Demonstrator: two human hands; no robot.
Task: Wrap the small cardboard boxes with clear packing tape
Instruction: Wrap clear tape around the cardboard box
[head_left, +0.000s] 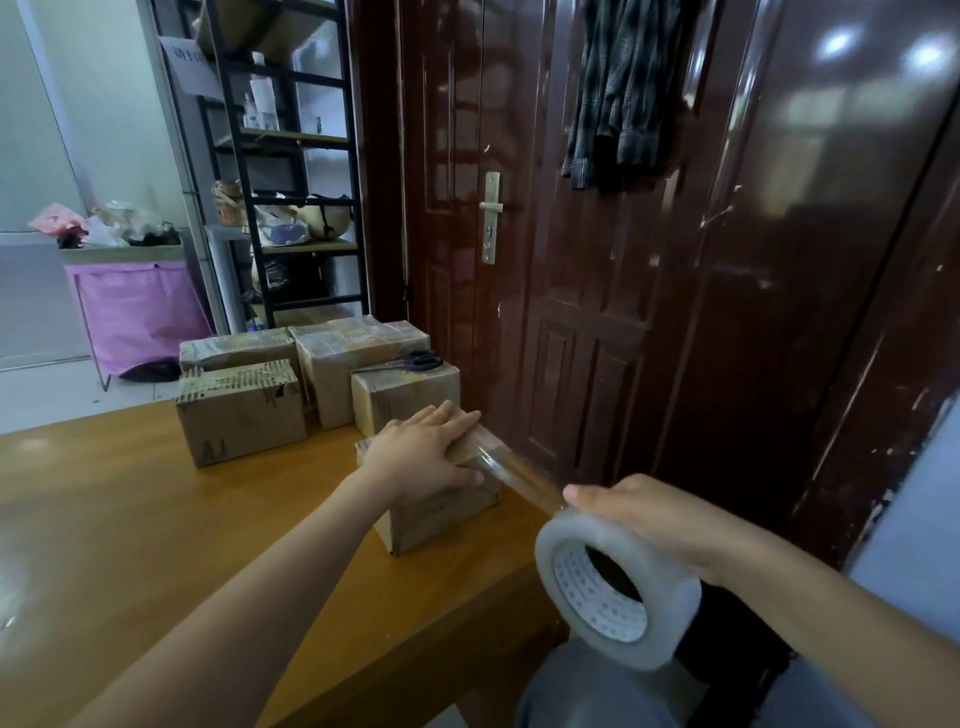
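Observation:
A small cardboard box (441, 514) sits near the right edge of the wooden table (130, 519). My left hand (426, 452) lies flat on top of it, fingers spread, pressing down. My right hand (649, 512) holds a large roll of clear packing tape (613, 587) to the right, off the table edge. A stretched strip of tape (519, 470) runs from the roll up to the box's top right edge.
Several taped cardboard boxes (239, 410) stand at the back of the table. Black scissors (410, 362) lie on one of them. A dark red door (597, 260) is close on the right. A metal shelf (291, 171) and a pink bin (140, 317) stand behind.

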